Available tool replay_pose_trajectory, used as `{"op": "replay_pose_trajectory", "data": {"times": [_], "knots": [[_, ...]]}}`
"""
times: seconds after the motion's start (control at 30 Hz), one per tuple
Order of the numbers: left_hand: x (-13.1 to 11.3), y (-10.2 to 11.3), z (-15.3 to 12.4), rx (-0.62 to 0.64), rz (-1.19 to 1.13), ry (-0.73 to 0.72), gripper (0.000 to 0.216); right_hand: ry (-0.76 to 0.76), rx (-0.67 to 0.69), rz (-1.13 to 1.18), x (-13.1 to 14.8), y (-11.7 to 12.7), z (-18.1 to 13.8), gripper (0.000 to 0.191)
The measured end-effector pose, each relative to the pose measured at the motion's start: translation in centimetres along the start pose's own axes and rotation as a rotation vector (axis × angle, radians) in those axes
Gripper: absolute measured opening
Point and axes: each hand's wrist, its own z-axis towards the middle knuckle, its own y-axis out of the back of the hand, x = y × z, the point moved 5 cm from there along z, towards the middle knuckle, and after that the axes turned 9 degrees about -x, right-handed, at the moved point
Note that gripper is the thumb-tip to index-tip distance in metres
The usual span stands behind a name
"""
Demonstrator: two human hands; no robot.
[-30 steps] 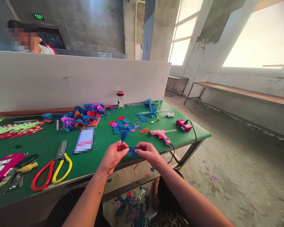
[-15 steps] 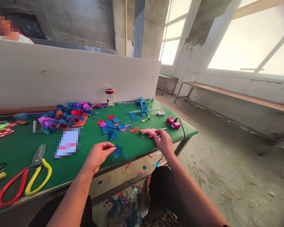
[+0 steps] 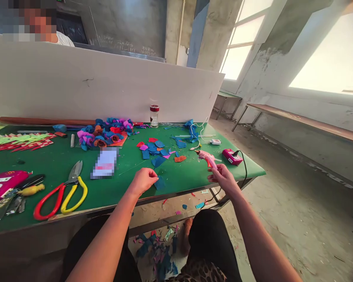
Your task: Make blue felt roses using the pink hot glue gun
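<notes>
Pink in colour, the glue gun (image 3: 207, 156) was gripped by its handle in the right hand (image 3: 226, 179), right of centre, its long axis slanting, its nozzle (image 3: 197, 151) pointing to the upper left. Just below centre, the left hand (image 3: 144, 181) pinched a blue piece (image 3: 160, 183). Farther up lay loose scraps (image 3: 159, 144); a magenta power block (image 3: 231, 156) sat at right.

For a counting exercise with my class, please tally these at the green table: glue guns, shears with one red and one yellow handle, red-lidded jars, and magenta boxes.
Glue gun: 1
Red-and-yellow-handled shears: 1
Red-lidded jar: 1
Magenta boxes: 2
Total: 5
</notes>
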Motion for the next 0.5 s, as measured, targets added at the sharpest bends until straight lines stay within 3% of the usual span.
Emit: {"op": "replay_pose_trajectory", "data": {"times": [0.1, 0.2, 0.3, 0.5], "knots": [[0.3, -0.2, 0.1, 0.014, 0.037, 0.005, 0.007, -0.129, 0.219, 0.496, 1.2, -1.7, -3.9, 0.033], [0.3, -0.2, 0.0, 0.037, 0.076, -0.003, 0.007, -0.360, 0.482, 0.812, 2.3, -3.9, -7.4, 0.032], [0.2, -0.2, -0.2, 0.060, 0.115, -0.002, 0.006, -0.436, 0.527, 0.875, 3.0, -4.7, -8.7, 0.034], [0.0, -0.3, -0.5, 0.089, 0.177, -0.001, 0.006, -0.232, 0.576, 0.720, 4.3, -4.4, -8.2, 0.043]]}}
